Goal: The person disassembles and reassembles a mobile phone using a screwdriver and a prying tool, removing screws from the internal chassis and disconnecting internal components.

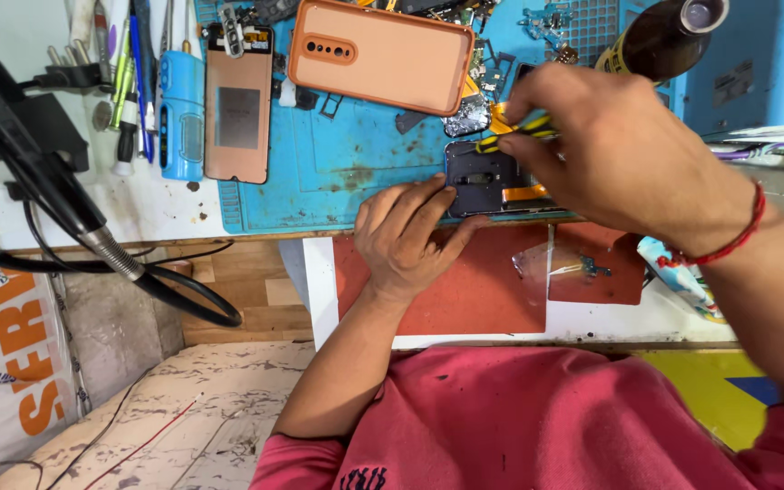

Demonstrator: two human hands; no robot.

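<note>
We have one view only, from a head-worn camera. It looks steeply down, close over the cluttered blue-matted work surface (pixel 338 172).

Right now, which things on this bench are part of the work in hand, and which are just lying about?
In use:
- opened phone, steadied by the left hand
- yellow-and-black tool, held in the right hand

Lying about:
- orange phone case
- copper-coloured back cover
- blue device
- brown bottle

I see a white workbench (pixel 165 204) under a blue mat (pixel 338 172); wooden edge, mottled floor (pixel 183 408) below my fingers.
</note>
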